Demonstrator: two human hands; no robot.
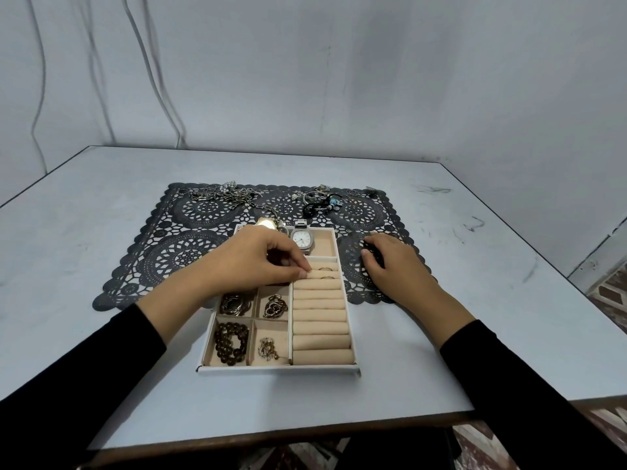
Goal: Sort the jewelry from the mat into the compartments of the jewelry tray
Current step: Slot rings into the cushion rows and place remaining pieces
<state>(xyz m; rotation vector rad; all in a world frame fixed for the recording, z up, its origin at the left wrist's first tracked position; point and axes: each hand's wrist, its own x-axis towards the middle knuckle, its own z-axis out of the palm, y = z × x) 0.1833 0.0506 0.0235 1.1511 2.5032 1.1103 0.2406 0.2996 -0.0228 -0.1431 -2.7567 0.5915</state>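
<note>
Your left hand (261,259) pinches its fingers (303,274) together at the jewelry tray's (278,370) ring rolls (320,325), beside two rings (325,269) and one watch (302,239). Your right hand (390,262) curls on the lace mat (190,252); you cannot tell whether either hand holds anything. Two jewelry heaps (220,193) lie on the mat, on a pale blue surface (101,334).

far-left tray (278,369) compartments hidden, distant jewelry (220,193) indistinct

Head-worn wide-angle view, looking forward and down, close over table (101,334), wall behind
</note>
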